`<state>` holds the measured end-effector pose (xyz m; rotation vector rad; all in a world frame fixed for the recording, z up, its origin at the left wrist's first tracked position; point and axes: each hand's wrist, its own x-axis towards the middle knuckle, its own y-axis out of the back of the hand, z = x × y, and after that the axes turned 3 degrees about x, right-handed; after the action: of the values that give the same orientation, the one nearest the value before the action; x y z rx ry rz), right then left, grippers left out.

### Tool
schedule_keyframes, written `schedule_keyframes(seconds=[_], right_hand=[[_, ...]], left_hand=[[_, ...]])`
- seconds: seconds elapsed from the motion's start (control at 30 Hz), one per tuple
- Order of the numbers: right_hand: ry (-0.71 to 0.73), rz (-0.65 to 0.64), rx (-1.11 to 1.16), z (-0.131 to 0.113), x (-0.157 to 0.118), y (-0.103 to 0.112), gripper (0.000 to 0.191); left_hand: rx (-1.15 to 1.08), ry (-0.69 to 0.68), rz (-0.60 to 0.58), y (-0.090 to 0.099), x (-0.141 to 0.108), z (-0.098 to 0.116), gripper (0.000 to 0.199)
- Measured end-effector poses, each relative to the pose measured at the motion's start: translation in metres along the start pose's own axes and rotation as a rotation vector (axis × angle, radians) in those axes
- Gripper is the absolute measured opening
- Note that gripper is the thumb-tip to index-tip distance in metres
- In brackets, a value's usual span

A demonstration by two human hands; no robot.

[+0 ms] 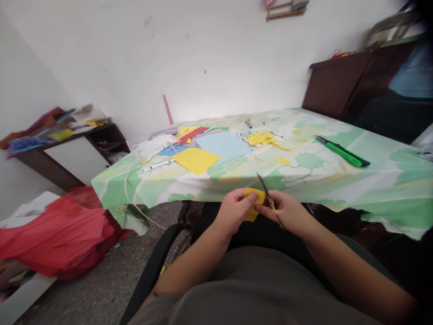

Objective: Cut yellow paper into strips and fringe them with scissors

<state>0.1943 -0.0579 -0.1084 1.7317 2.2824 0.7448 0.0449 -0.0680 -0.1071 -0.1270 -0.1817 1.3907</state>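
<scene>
Just in front of the person's lap, at the near edge of the table, the left hand [233,210] pinches a small piece of yellow paper [254,205] between thumb and fingers. The right hand [287,212] touches the paper's right side with its fingertips and holds metal scissors [269,198], their blades pointing up and away toward the tablecloth [182,183]. Beyond the grip and to its left lie a larger yellow sheet [196,160] and a light blue sheet [223,145], the yellow one overlapping the blue, with white-barrelled markers [158,165] beside them. Straight beyond the hands, yellow paper scraps [263,138] sit in a loose heap. Farther right rests a green utility knife [343,152]. The tablecloth's hanging front edge stands between the hands and these things. Left of the grip, a white cord [126,185] hangs over the cloth.
</scene>
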Motion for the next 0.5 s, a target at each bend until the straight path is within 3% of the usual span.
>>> schedule_keyframes(seconds=[0.13,0.27,0.37,0.5], right_hand=[[0.107,0.04,-0.255,-0.007,-0.002,0.01,0.027],[0.1,0.154,-0.414,-0.019,-0.003,0.031,0.03],[0.091,0.134,-0.545,-0.023,0.001,0.04,0.034],[0.084,0.131,-0.559,-0.022,0.022,0.045,0.038]], left_hand=[[-0.002,-0.025,0.06,0.004,0.001,0.004,0.017],[-0.003,-0.005,0.028,0.003,-0.002,0.014,0.015],[0.016,0.007,0.001,-0.003,-0.001,0.019,0.011],[0.056,-0.034,0.008,-0.005,0.023,0.032,0.014]])
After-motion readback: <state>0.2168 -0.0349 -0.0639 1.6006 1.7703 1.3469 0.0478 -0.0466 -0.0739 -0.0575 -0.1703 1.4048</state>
